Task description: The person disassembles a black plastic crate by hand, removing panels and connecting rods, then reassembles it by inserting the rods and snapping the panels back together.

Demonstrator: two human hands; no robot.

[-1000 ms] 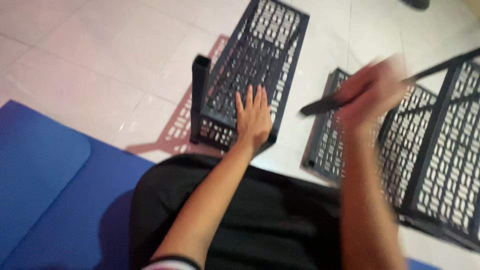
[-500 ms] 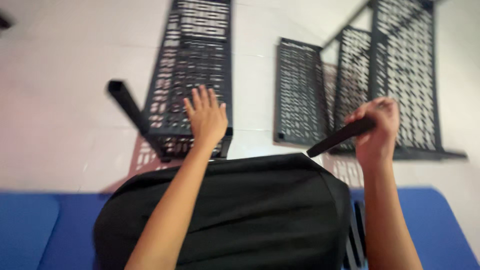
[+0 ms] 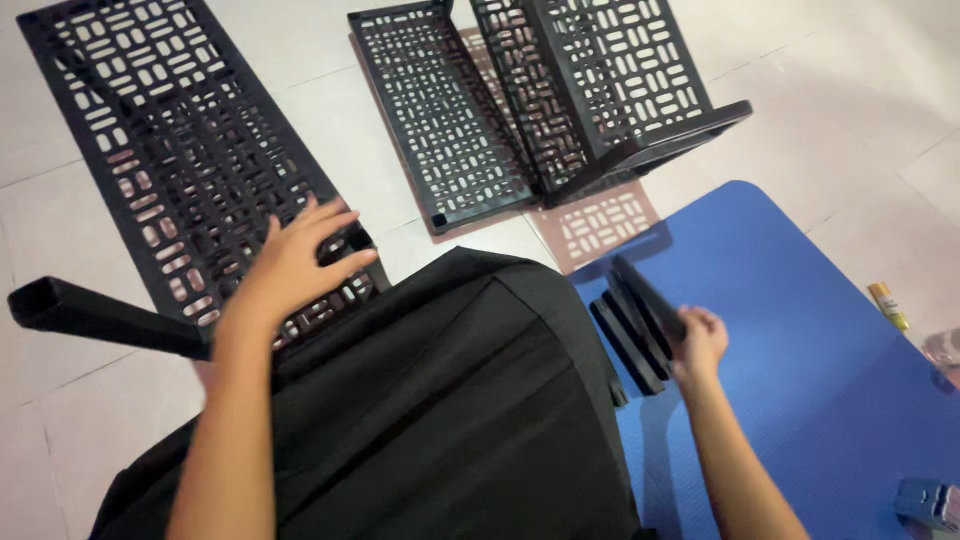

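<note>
Left hand (image 3: 300, 262) lies flat on a perforated black panel (image 3: 170, 150); right hand (image 3: 700, 340) grips a black bar (image 3: 645, 295) (over a blue mat (image 3: 800, 330)).

My left palm (image 3: 290, 270) covered part of the perforated black panel (image 3: 180, 150), whose far corner ran past the picture's edge. My right fingers (image 3: 700, 335) hid the near end of the black bar (image 3: 648, 295). My dark clothing (image 3: 450, 420) hid the blue mat's (image 3: 800, 330) inner edge. A grey object (image 3: 930, 500) was cut off at the lower right corner.
</note>
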